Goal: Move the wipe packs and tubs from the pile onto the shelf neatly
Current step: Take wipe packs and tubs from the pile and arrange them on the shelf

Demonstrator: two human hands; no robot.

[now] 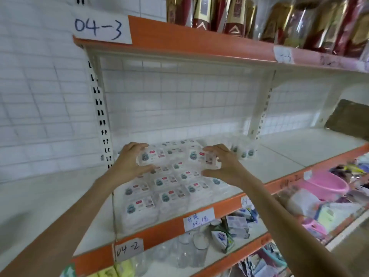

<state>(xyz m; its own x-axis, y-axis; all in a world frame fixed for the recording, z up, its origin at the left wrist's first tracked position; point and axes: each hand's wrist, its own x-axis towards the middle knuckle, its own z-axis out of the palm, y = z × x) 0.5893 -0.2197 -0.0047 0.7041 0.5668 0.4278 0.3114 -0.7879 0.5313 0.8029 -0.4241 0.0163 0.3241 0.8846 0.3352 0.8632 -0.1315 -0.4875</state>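
On the white shelf board with orange edge (269,166), flat clear-wrapped white wipe packs (159,182) lie in rows. Left hand (127,160) and right hand (221,162), fingers spread, clasp 1 bundle (175,154). Advice: lower level, square edges with neighbours, labels forward.

Shop: orange-edged shelves (199,43), handwritten price label (198,218), stocked goods.
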